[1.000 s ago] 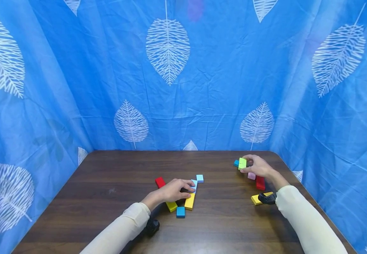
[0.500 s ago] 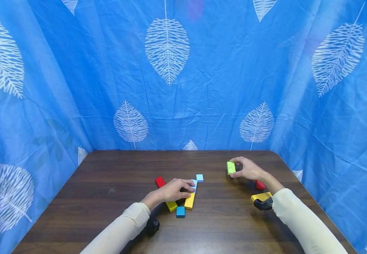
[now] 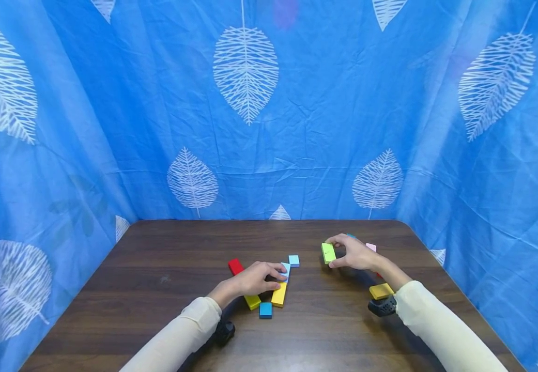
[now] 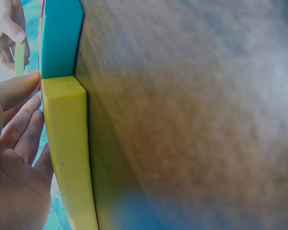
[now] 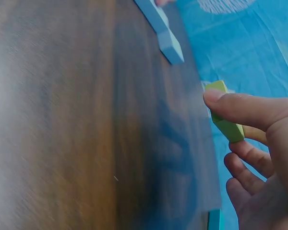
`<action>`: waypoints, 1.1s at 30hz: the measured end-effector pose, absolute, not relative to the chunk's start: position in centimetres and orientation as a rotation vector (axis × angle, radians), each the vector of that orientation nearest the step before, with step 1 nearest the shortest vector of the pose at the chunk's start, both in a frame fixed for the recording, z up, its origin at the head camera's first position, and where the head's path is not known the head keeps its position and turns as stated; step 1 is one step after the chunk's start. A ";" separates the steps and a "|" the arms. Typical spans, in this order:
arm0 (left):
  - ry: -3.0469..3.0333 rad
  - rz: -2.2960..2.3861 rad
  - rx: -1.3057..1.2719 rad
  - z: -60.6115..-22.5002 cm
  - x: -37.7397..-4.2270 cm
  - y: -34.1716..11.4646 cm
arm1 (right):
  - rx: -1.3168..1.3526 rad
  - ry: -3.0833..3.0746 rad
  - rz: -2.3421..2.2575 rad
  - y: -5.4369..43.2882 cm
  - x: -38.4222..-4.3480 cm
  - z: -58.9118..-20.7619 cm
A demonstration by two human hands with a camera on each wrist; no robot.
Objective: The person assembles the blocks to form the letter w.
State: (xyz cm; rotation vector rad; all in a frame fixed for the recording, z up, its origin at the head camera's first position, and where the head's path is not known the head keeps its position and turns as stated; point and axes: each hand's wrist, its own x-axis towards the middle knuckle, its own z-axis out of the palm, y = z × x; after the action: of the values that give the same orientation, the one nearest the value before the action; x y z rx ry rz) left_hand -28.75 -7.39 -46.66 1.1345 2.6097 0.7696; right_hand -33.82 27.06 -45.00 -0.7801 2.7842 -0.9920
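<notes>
My right hand (image 3: pixel 354 254) pinches a lime-green block (image 3: pixel 328 253) between thumb and fingers, off the table. The right wrist view shows the thumb across one face of that block (image 5: pixel 228 125). Fingertips of my left hand (image 3: pixel 252 279) rest on a light blue block (image 3: pixel 286 268), and its thumb touches the yellow block (image 3: pixel 279 295) joined end to end with it. A small pale blue block (image 3: pixel 294 261) touches the far end. Beneath the left hand, a red block (image 3: pixel 235 266) and a yellow-green block (image 3: pixel 252 301) are partly hidden. A darker blue block (image 3: pixel 265 310) lies nearby.
Behind the right hand are a pink block (image 3: pixel 371 247) and a teal block (image 3: pixel 351 235). A yellow block (image 3: pixel 381 291) lies by the right wrist camera (image 3: pixel 383 306), and a red block is mostly covered. A blue leaf-print curtain (image 3: pixel 269 155) surrounds the wooden table (image 3: pixel 166 237).
My right hand has carried the lime-green block left and slightly nearer, away from the blocks on the right. My left hand has stayed in place.
</notes>
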 end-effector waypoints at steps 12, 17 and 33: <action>2.607 0.763 1.117 -46.7 -28.7 -7.4 | -0.985 2.702 -0.896 24.4 -32.6 -46.1; 2.598 0.771 1.115 -46.6 -28.7 -7.3 | -1.000 2.679 -0.868 23.6 -32.2 -46.6; 2.608 0.758 1.099 -46.5 -28.7 -7.2 | -1.098 2.681 -0.826 22.3 -31.6 -47.8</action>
State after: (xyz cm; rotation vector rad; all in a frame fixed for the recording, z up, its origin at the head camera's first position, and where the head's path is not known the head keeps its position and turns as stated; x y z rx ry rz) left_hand -28.70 -7.22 -46.50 1.0992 2.6083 0.7576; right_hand -31.63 22.26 -47.76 -1.0977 2.6808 -0.8263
